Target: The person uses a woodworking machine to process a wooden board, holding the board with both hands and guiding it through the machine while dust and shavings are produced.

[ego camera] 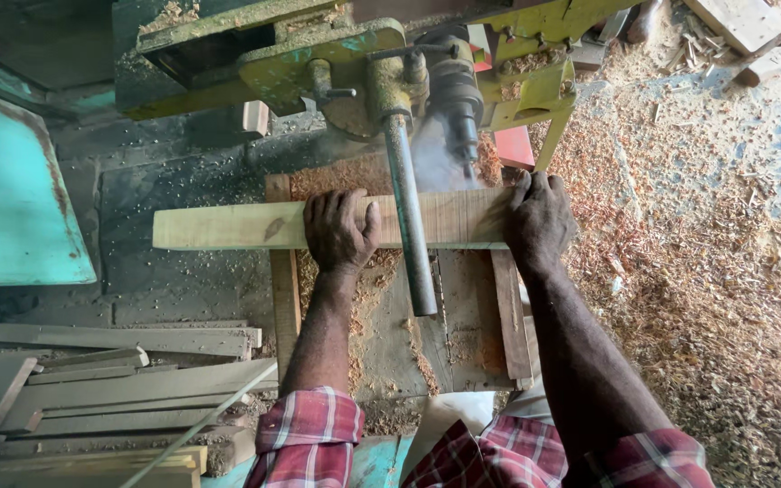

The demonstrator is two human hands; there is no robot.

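A pale wooden plank lies crosswise on the machine's small wooden table. My left hand presses flat on top of the plank near its middle. My right hand grips the plank's right end, fingers curled over the far edge. Between my hands a grey metal lever slants down across the plank from the yellow-green drilling machine. Dust puffs up where the machine's spindle meets the wood.
Several cut wooden strips are stacked at lower left. A turquoise panel stands at left. Sawdust and shavings cover the floor at right, with wood offcuts at top right.
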